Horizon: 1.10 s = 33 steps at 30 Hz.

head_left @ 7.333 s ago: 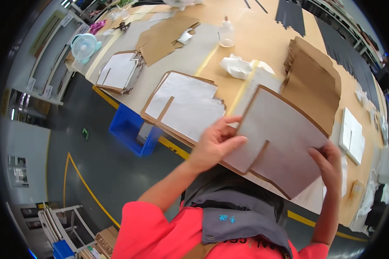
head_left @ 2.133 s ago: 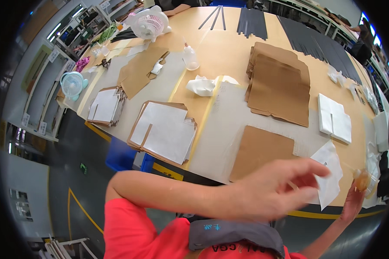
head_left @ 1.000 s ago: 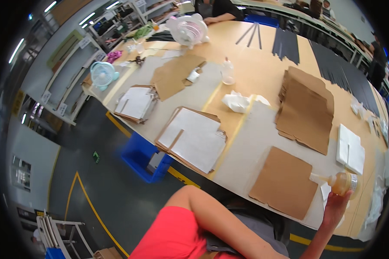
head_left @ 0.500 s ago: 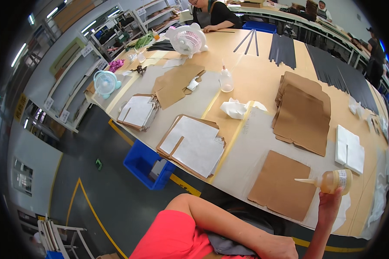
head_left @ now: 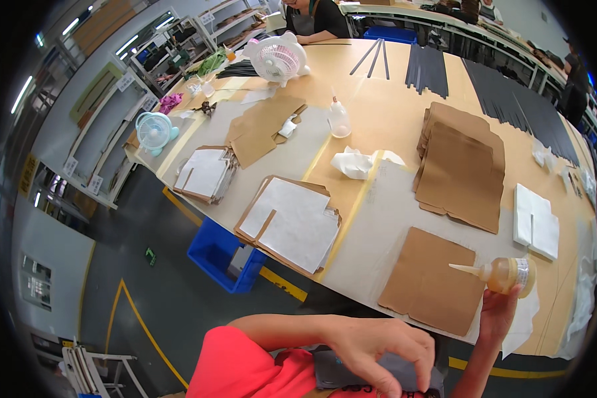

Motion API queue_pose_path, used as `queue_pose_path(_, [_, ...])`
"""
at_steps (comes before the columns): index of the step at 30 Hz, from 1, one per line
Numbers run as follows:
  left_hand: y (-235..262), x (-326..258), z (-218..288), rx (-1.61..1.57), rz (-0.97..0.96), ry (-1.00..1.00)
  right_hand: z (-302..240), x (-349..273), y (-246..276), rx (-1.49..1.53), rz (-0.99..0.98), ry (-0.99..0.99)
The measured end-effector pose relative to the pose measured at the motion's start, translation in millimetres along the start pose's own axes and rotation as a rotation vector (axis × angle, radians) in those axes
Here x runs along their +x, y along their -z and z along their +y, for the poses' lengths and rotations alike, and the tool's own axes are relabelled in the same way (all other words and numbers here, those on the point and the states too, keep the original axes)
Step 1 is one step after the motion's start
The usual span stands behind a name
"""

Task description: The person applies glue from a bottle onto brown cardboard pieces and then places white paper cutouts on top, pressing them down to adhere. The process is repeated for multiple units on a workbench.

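Observation:
My right hand (head_left: 497, 312) grips a squeeze bottle (head_left: 506, 275) with amber liquid, a pale label and a long pointed nozzle. The bottle lies on its side in the hand, its nozzle pointing left over a brown sheet (head_left: 428, 282) at the table's near edge. My left hand (head_left: 385, 348) hovers in front of my body, above a dark grey cloth (head_left: 335, 371); its fingers are bent and the thumb stands apart, with nothing seen between them. Beyond the sheet lies a stack of brown pieces (head_left: 461, 176).
White folded sheets (head_left: 536, 222) lie at right. Leftward are white-topped stacks (head_left: 288, 222), crumpled tissue (head_left: 353, 162) and a clear bottle (head_left: 338, 119). Two fans (head_left: 276, 58) stand farther off, and dark strips (head_left: 428, 69) lie at the back. A blue bin (head_left: 222, 259) sits below the table edge.
My left hand has risen and turned, its fingers now showing in front of my body. The right hand keeps the bottle, shifted slightly left. The whole view has shifted a little.

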<state>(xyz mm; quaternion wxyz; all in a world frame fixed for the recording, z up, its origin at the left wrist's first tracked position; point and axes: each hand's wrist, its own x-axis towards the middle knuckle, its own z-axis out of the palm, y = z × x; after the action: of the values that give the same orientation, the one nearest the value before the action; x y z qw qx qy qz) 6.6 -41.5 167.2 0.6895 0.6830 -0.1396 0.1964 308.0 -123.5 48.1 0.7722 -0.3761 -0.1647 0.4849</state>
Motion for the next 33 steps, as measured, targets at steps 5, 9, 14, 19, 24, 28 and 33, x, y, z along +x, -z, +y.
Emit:
queue_pose_path(5, [5.3,-14.7,5.1,-0.368,-0.405,-0.094,5.9,-1.6,6.5,0.018,-0.058,-0.035])
queue_pose_path(9, [5.8,-24.6,15.5,-0.313,-0.659,0.003,6.4,-5.6,2.0,0.014,-0.063,-0.042])
queue_pose_path(14, [13.8,-31.7,15.8,-0.274,-0.723,0.197,7.4,-7.2,-2.5,0.008,-0.016,-0.037])
queue_pose_path(19, [23.9,-36.4,21.0,-0.189,-0.736,0.265,12.0,-7.4,-1.1,0.049,0.005,-0.046])
queue_pose_path(24, [12.1,-39.5,12.3,-0.311,-0.372,0.133,10.2,-7.4,-3.2,0.045,0.020,-0.048])
queue_pose_path(28, [3.2,-27.2,-0.5,-0.300,-0.243,0.089,14.1,-5.6,-1.8,0.068,0.016,-0.063])
queue_pose_path(33, [5.3,-24.4,-11.5,-0.328,-0.241,0.050,16.2,-3.4,-2.6,0.103,0.041,-0.028])
